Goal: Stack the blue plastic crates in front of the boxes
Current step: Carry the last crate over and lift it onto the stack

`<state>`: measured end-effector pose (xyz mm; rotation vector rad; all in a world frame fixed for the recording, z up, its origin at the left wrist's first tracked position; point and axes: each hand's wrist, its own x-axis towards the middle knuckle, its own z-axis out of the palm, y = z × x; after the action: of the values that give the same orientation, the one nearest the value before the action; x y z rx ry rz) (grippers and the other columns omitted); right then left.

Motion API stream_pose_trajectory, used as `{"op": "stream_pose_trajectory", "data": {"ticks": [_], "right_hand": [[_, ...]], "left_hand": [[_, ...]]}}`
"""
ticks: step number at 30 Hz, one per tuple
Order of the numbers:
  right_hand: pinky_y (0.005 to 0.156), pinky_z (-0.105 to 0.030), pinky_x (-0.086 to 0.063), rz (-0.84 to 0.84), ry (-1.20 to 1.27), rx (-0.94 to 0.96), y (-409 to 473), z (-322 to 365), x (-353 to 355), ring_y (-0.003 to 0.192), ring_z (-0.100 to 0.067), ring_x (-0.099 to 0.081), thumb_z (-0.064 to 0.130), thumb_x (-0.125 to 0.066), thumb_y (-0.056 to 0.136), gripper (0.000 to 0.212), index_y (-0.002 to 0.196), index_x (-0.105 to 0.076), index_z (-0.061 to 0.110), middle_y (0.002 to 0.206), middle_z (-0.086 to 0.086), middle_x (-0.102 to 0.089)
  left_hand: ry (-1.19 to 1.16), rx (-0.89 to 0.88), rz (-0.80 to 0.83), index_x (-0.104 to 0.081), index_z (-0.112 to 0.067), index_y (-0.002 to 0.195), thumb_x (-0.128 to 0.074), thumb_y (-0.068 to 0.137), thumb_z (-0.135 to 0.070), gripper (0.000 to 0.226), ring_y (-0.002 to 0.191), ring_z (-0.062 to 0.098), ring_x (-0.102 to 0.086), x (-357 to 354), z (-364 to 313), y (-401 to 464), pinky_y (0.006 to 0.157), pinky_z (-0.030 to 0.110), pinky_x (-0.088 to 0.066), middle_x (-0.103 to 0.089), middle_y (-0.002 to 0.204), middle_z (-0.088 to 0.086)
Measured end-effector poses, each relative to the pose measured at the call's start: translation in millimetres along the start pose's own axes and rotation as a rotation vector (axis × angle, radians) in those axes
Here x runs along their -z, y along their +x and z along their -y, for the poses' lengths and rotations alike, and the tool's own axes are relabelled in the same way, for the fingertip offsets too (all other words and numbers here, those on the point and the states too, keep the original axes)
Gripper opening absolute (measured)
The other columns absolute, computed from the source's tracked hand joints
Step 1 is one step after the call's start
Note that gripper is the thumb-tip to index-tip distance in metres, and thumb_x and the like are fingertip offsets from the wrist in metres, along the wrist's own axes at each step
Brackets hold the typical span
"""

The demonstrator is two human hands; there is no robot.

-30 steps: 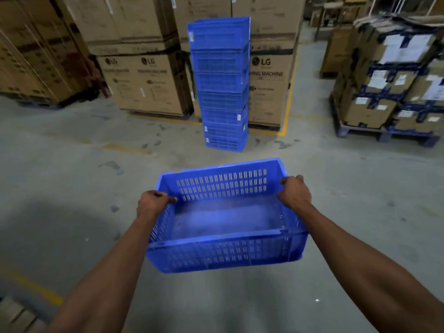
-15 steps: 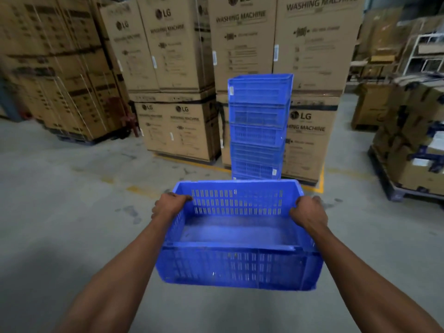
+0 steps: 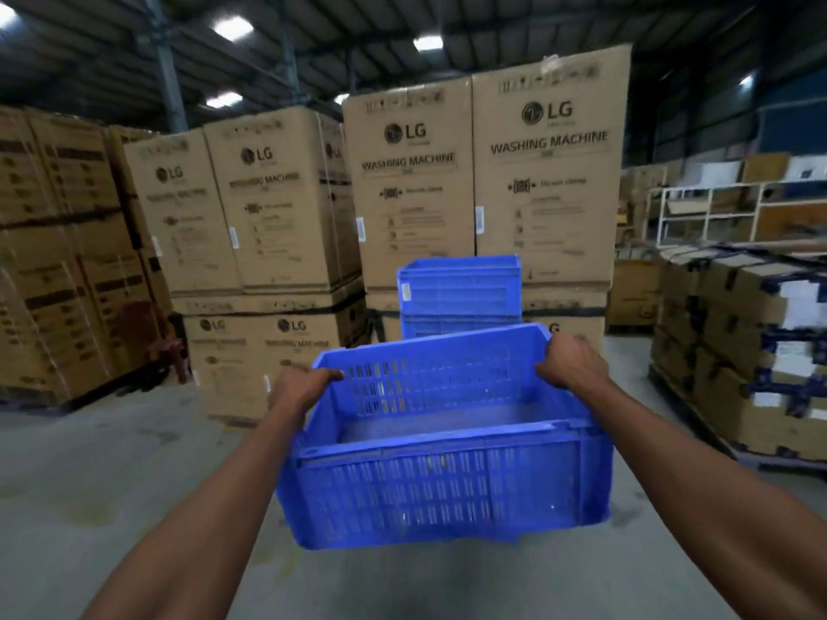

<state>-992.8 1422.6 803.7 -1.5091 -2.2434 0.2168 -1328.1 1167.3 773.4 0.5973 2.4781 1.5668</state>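
Note:
I hold an empty blue plastic crate [image 3: 438,485] in the air in front of me, slightly tilted. My left hand [image 3: 300,389] grips its left rim and my right hand [image 3: 570,360] grips its right rim. Behind it stands a stack of blue crates [image 3: 461,293]; only the top two show above the held crate, the lower ones are hidden. The stack stands right in front of tall cardboard washing machine boxes [image 3: 546,181].
More stacked cardboard boxes [image 3: 250,208] stand to the left on the concrete floor [image 3: 112,476]. A pallet of wrapped cartons [image 3: 738,351] stands at the right. White shelving [image 3: 716,212] is at the far right back.
I have come closer to the stack and my view has tilted up. The held crate has risen and now hides the lower crates of the stack.

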Motion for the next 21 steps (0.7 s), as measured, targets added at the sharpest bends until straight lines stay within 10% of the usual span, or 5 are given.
{"op": "stream_pose_trajectory", "data": {"ticks": [6, 21], "right_hand": [[0.065, -0.029, -0.049, -0.091, -0.019, -0.037, 142.7, 48.1, 21.2, 0.078, -0.029, -0.067, 0.031, -0.058, 0.069, 0.023, 0.078, -0.061, 0.01, 0.081, -0.009, -0.063], [0.06, -0.03, -0.049, -0.4, 0.015, -0.033, 497.5, 140.9, 89.3, 0.075, -0.022, -0.061, 0.028, -0.065, 0.079, 0.014, 0.085, -0.055, 0.019, 0.084, -0.004, -0.062]], "left_hand": [[-0.056, -0.149, 0.06, -0.059, -0.016, 0.044, -0.088, 0.069, -0.04, 0.046, 0.051, 0.02, -0.043, -13.2, -98.6, 135.5, 0.056, 0.032, -0.032, -0.045, 0.037, -0.004], [-0.28, -0.242, 0.075, -0.074, -0.006, 0.1, -0.081, 0.056, -0.048, 0.062, 0.089, 0.035, -0.071, -151.9, -343.5, 462.7, 0.087, 0.048, -0.059, -0.074, 0.102, 0.013]]}}
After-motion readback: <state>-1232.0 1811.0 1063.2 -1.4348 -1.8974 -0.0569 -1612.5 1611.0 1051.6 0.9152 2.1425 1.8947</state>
